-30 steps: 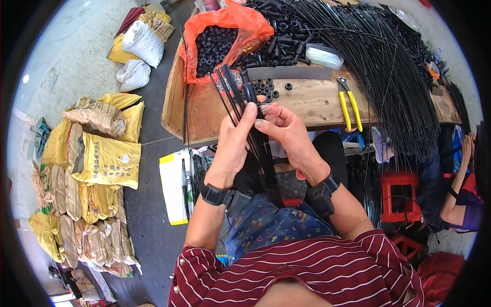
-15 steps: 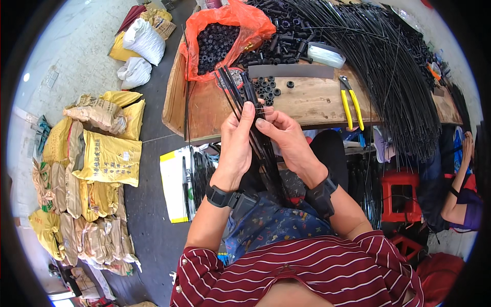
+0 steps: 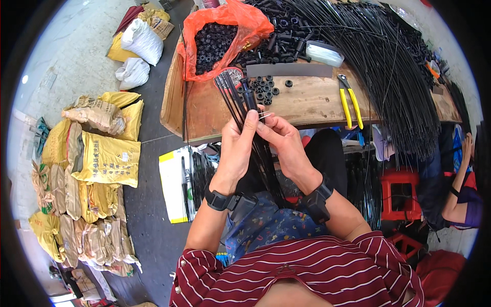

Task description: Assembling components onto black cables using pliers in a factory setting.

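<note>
A bundle of thin black umbrella ribs is gripped in my left hand, its far ends fanned above the thumb. A black plastic tube-like part stands among them. The bundle's lower length runs down between my wrists toward my lap. Close beside it, my right hand has thumb and forefinger pinched on a thin silvery wire next to the tube part. Where the wire meets the bundle is hidden by my fingers.
On the wooden table lie small black rings, yellow-handled pliers, an orange bag of black parts and a large pile of black rods. Yellow sacks stand left. A red stool and another person's arm are right.
The tube part and rib ends have shifted slightly down toward me, and the ribs are spread a little more. The silvery wire shows more plainly at my right fingertips.
</note>
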The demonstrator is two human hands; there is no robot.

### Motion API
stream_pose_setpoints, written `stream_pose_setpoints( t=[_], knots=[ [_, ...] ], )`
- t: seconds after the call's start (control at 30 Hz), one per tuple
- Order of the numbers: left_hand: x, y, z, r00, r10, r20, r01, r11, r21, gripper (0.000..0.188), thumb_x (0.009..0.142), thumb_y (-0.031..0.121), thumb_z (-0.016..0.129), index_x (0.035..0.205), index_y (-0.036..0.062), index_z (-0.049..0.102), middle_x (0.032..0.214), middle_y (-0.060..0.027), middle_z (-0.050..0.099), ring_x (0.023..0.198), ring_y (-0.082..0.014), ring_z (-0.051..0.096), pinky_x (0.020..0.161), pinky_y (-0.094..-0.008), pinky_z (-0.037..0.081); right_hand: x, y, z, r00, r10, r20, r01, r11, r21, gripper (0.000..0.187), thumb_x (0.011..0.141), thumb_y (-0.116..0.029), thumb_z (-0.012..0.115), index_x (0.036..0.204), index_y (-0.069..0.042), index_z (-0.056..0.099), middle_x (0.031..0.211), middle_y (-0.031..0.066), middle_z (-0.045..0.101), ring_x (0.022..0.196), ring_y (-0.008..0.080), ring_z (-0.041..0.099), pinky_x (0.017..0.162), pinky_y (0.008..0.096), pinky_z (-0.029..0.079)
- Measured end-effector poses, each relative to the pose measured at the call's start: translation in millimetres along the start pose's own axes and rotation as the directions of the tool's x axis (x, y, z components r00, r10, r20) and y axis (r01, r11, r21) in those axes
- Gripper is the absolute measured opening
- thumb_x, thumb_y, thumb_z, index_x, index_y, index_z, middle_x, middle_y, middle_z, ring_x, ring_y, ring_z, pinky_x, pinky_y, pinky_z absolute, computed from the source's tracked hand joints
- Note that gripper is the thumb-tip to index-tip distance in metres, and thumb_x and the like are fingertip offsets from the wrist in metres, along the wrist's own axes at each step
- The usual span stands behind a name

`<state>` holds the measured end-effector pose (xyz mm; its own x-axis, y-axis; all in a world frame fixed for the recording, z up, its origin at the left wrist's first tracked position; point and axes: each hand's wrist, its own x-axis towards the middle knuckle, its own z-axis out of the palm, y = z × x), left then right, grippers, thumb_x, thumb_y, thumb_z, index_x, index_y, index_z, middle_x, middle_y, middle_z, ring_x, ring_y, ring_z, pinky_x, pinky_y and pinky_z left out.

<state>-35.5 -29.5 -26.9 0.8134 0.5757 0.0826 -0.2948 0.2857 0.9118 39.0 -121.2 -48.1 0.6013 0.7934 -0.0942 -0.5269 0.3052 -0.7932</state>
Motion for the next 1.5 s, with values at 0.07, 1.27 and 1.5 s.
stream_pose_setpoints(
  t=[0.07,1.27,1.5],
  knots=[
    [1,1,0,1.000,-0.001,0.000,0.001,0.999,0.042,0.033,0.099,0.030,0.052,0.114,0.0008,0.059,0.100,-0.0096,0.067,0.092,-0.0138,0.062,0.086,-0.0294,0.049,0,4,-2,0.990,-0.135,0.026,0.137,0.985,-0.107,0.011,0.089,-0.012,0.068,0.094,-0.004,0.063,0.101,-0.0026,0.058,0.094,0.0047,0.053,0.085,0.0209,0.042],
    [-6,4,15,0.995,-0.084,0.055,0.083,0.997,0.008,0.039,0.102,0.040,0.041,0.112,0.0039,0.050,0.078,0.0009,0.045,0.063,-0.0075,0.044,0.058,-0.0236,0.038,-14,-50,-2,0.985,-0.149,0.091,0.173,0.904,-0.392,0.016,0.096,-0.015,0.057,0.094,0.001,0.060,0.083,0.0065,0.067,0.068,0.0112,0.064,0.059,0.0213,0.049],
    [-10,8,20,0.990,-0.094,0.105,0.100,0.993,-0.057,0.039,0.102,0.039,0.040,0.111,0.0026,0.049,0.078,-0.0009,0.046,0.061,-0.0086,0.044,0.056,-0.0242,0.037,-8,-55,-19,0.991,0.022,0.134,0.023,0.946,-0.324,0.018,0.095,-0.020,0.058,0.095,-0.003,0.062,0.083,0.0000,0.064,0.074,0.0063,0.057,0.068,0.0199,0.047]
  ],
)
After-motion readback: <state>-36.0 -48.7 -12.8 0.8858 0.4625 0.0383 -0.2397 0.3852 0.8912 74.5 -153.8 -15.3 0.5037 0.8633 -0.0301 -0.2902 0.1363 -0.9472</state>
